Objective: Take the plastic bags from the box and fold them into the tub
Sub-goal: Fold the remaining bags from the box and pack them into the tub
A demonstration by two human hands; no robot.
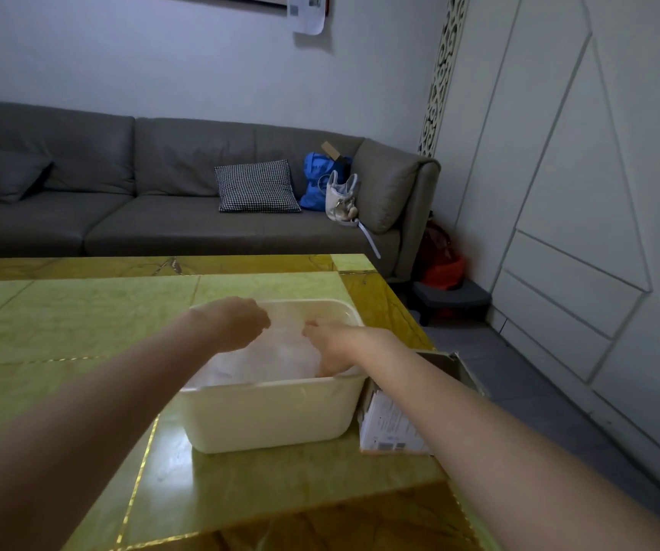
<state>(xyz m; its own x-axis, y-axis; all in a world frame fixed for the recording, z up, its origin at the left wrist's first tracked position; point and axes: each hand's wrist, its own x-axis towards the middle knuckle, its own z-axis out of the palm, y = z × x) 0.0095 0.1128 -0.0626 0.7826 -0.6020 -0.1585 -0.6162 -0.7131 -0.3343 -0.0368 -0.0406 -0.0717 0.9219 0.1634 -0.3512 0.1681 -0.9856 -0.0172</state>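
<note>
While both hands (237,322) (334,344) reach in, plastic bags (269,359) lie beneath — inside tub (272,415).

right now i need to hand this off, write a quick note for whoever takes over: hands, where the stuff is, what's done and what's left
Left hand: over the tub's left side, fingers curled downward; whether it grips plastic cannot be told.
Right hand: reaching down into the tub, on the plastic bags; its grip is hidden.
Tub: white, on the green table, already holding a heap of clear bags.
Box: cardboard, right beside the tub at the table's right edge; its inside is not visible.
Done: some bags are in the tub.
Left: settle the current bag, then check the box for more.
</note>
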